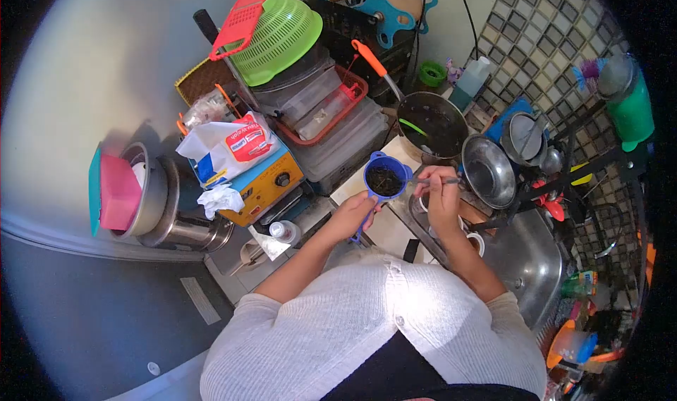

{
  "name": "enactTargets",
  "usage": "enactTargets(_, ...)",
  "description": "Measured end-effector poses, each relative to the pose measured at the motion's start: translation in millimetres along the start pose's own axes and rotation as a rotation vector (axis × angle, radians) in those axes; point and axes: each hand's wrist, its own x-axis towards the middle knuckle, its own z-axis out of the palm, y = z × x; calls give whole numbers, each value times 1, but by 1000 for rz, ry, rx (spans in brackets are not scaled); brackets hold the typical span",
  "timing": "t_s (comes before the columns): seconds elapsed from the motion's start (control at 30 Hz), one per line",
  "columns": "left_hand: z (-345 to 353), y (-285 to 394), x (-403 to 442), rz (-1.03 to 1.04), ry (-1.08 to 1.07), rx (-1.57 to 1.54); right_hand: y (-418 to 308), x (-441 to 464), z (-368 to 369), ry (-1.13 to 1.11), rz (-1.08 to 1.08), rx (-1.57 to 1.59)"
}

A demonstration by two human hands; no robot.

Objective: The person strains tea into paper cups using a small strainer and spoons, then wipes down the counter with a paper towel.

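Observation:
My left hand (355,214) is closed around the handle of a blue strainer (407,170), whose bowl holds dark, wet-looking leaves (384,181). Close to its right, my right hand (443,198) pinches a thin grey metal utensil (451,181), which looks like a spoon. One end points at the strainer's rim; whether it touches cannot be made out. Beneath my right hand and forearm, white cups (480,244) show only in part. Just beyond the hands stands a dark-bottomed pot (451,137) with an orange handle and a green utensil inside.
A metal bowl (488,172) sits right of the pot, above a steel sink (525,260). Stacked plastic containers (352,137) carry a green colander (282,41). On the left are a yellow-orange box (271,186), a small white-capped bottle (283,232) and a steel pot (187,228).

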Motion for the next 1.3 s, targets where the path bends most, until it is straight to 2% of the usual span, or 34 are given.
enactTargets(0.17,2,3,2,-9,-16,-23,3,0,-2,-38,-43,-116)
enactTargets(0.23,4,3,1,-16,-26,-36,8,0,-3,-86,-165,-260)
enactTargets(0.37,3,-7,4,-8,-19,-29,9,-4,0,-110,-196,-371)
enactTargets(0.47,3,1,0,-6,-6,-49,10,3,1,-83,-158,-220)
enactTargets(0.53,1,7,-2,11,-3,-29,10,12,-4,195,58,139)
enactTargets(0.57,0,10,-3,12,-1,-31,8,16,-8,193,58,139)
enactTargets(0.63,-1,14,-5,6,9,1,5,22,-15,287,272,375)
enactTargets(0.67,-1,14,-5,5,9,1,7,24,-15,287,292,375)
enactTargets(0.87,1,35,-4,33,0,-30,3,21,-14,116,284,363)
enactTargets(1.07,-3,53,-7,-5,-3,-93,-32,23,-2,0,247,347)
enactTargets(1.3,-1,63,-12,17,-44,-57,-30,19,-12,86,158,373)
